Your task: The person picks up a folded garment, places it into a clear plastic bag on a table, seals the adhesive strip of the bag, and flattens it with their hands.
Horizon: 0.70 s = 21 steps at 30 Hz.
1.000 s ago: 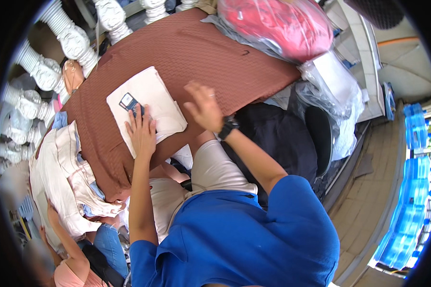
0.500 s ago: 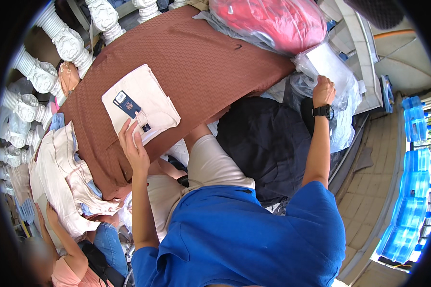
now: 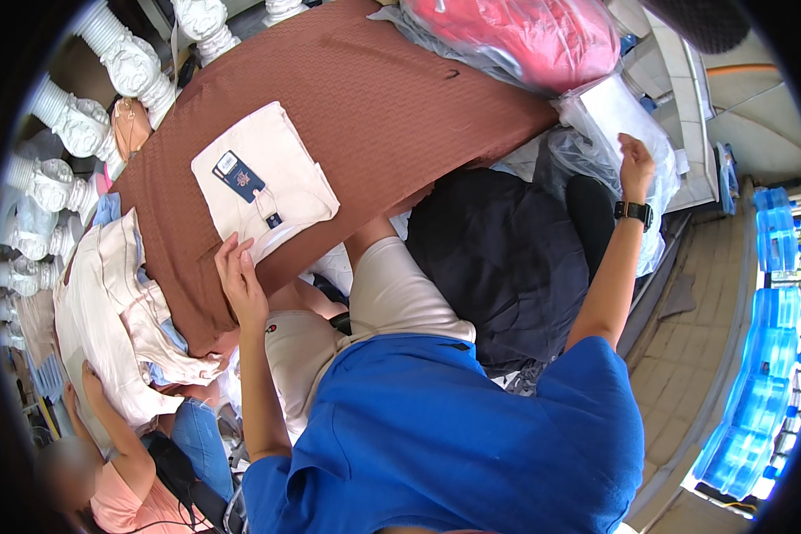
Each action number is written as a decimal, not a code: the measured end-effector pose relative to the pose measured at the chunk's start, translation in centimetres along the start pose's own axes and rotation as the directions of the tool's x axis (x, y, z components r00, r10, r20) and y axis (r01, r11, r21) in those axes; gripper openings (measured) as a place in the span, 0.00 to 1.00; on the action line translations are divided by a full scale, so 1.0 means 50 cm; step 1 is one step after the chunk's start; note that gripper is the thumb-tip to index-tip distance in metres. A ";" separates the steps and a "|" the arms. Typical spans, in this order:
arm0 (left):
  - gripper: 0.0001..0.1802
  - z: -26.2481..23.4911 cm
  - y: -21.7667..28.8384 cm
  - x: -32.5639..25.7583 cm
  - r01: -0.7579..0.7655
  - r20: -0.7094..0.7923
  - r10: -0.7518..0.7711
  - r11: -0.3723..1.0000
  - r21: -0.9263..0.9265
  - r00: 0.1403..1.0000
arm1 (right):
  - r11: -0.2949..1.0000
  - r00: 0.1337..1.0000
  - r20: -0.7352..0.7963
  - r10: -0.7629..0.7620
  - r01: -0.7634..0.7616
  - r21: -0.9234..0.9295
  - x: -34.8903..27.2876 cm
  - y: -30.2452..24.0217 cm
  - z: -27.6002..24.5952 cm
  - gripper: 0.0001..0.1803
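A folded cream garment [image 3: 267, 169] lies on the brown cloth, with a dark blue tag [image 3: 238, 178] and a smaller dark label on it. At its near edge is my left hand [image 3: 244, 280], fingers stretched out, the tips touching or just beside the fabric. My right hand [image 3: 636, 169], with a dark watch on the wrist, is over a pile of clear plastic bags [image 3: 596, 120] on the right. Its fingers are curled together; whether plastic is pinched in them is hidden.
The brown cloth [image 3: 365, 98] covers the work surface. A plastic-wrapped red bundle [image 3: 525, 40] sits at the far side. Dark fabric [image 3: 498, 267] is heaped by my leg. On the left, a person [image 3: 133, 481] handles piled cream garments [image 3: 107, 303]. Blue water jugs [image 3: 756, 374] line the right.
My right hand has shifted to the right and slightly up over the plastic. My left hand has drawn back a little from the garment's tag toward its near edge.
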<state>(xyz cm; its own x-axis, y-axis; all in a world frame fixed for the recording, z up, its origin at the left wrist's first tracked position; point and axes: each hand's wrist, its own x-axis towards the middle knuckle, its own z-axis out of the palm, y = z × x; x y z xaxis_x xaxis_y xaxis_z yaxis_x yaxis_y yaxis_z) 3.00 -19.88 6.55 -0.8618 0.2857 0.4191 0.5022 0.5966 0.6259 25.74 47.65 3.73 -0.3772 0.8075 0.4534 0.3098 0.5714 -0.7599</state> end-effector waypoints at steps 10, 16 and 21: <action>0.14 0.048 0.126 0.077 -0.070 0.075 0.083 0.984 -0.166 0.994 | 0.847 0.959 -0.049 -0.280 0.223 -0.482 -0.002 -0.182 0.081 0.21; 0.12 -0.032 0.046 -0.014 0.020 0.019 -0.016 0.978 -0.207 1.000 | 0.718 0.993 -0.059 -0.098 0.030 -0.695 -0.034 -0.130 0.170 0.15; 0.13 -0.094 0.040 -0.171 0.189 -0.046 -0.201 0.962 -0.196 0.978 | 0.859 0.976 0.009 -0.217 0.195 -0.474 -0.058 -0.195 0.293 0.07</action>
<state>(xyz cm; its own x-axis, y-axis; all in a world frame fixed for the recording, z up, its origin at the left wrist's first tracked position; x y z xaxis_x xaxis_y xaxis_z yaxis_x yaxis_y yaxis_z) 11.68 -24.66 7.31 -0.9410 0.1247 0.3145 0.3346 0.4812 0.8102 11.01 37.61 3.00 -0.4430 0.6632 0.6032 0.6059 0.7174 -0.3438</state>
